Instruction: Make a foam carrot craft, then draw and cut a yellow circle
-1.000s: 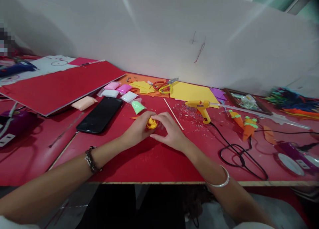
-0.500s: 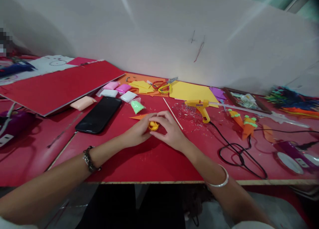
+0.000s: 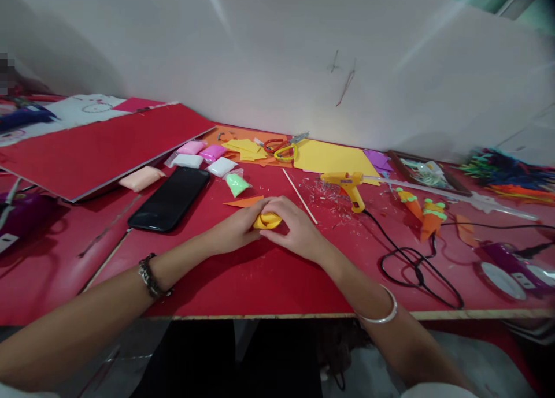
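My bangle (image 3: 384, 315) on the right arm is nearest, by the front edge of the table (image 3: 243, 288); a dark bracelet (image 3: 151, 276) circles my left wrist. My left grip (image 3: 235, 229) and right grip (image 3: 299, 227) meet over the table, both clamped on the yellow curl (image 3: 267, 220). It sits between them: my right fingers arch over it with the thumb below, and my left fingers close on its other side, partly hidden.

To my right, a black cord (image 3: 416, 265) loops on the table. Just beyond my left grip an orange scrap (image 3: 243, 201) lies flat, with the phone (image 3: 171, 200) further left. Past my right grip a thin stick (image 3: 299, 194) slants away, and the glue gun (image 3: 349, 184) lies to its right, with two orange cones (image 3: 432, 219) beyond the gun's right side. Farther back are a green packet (image 3: 237, 184), scissors (image 3: 286, 149) and a yellow sheet (image 3: 333, 158) before the wall (image 3: 260, 57).
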The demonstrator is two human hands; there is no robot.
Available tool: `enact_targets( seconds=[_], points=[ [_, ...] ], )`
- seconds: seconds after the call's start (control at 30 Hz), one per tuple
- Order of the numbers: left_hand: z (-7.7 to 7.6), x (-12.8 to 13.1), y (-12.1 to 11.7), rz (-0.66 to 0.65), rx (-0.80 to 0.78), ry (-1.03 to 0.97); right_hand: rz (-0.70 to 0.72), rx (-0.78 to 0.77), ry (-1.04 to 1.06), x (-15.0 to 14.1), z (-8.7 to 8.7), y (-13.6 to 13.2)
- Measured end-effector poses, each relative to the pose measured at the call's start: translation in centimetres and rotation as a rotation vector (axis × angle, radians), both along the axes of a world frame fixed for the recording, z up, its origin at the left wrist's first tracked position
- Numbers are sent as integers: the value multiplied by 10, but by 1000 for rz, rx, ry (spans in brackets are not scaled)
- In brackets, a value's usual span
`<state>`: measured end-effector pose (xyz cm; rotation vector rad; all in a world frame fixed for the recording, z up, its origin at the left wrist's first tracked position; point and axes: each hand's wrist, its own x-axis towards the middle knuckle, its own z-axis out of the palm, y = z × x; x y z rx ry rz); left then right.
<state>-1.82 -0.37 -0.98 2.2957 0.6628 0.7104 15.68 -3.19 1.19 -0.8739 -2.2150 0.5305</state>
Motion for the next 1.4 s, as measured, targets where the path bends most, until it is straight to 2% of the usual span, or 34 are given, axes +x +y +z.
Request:
enact_targets(
  seconds=[0.3, 0.43, 0.6, 0.83, 1.13, 1.4],
  points=[
    [0, 1, 0, 6, -14, 33, 46, -20, 72, -1, 0, 1],
    [3, 2, 0, -3, -53, -27, 34, -57, 113, 0, 1, 2],
    [7, 1, 0, -5, -145, -99, -27, -72, 148, 3, -1, 5],
    [5, 1, 1, -16, -380, -178, -68, -67, 183, 6, -4, 7],
    [12, 4, 1, 116, -460, -266, -69, -69, 187, 7, -7, 8],
    [10, 6, 4, 121, -594, -316, -89, -75, 183, 6, -6, 8]
  ],
)
